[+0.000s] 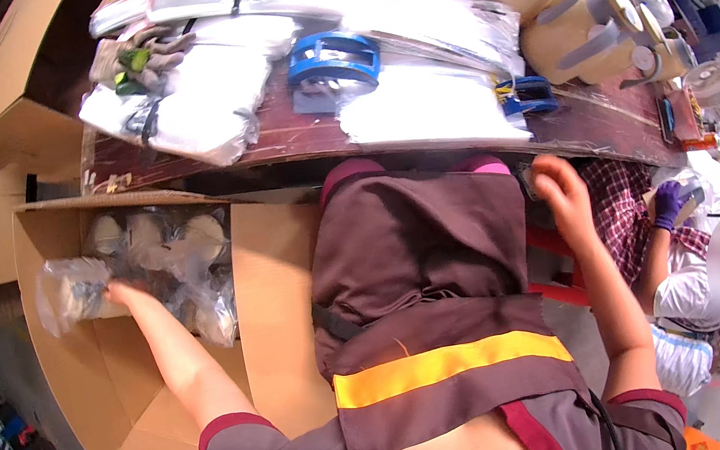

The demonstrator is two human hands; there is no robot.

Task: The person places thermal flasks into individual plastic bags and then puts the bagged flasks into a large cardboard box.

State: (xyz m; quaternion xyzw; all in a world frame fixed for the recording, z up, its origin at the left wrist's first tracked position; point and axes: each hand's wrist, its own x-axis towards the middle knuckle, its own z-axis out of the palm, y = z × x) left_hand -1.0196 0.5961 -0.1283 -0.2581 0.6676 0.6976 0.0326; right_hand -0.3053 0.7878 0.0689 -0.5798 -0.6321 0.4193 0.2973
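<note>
My left hand (119, 295) reaches into an open cardboard box (271, 286) on the left and grips a cream-coloured jug in a clear plastic bag (75, 296). Its fingers are partly hidden by the plastic. Other bagged cream jugs (193, 242) lie in the box, beside and beyond that hand. On the right, my right hand (563, 197) hangs by the near table edge, fingers loosely bent and somewhat apart, with nothing visible in it.
The dark red table (291, 146) bears stacks of clear plastic bags (427, 111), a blue tape roll (334, 61), gloves (141, 60) and several cream jugs with grey handles (579, 35). At the right sits a co-worker with a purple glove (669, 204). Cardboard (17, 138) stands far left.
</note>
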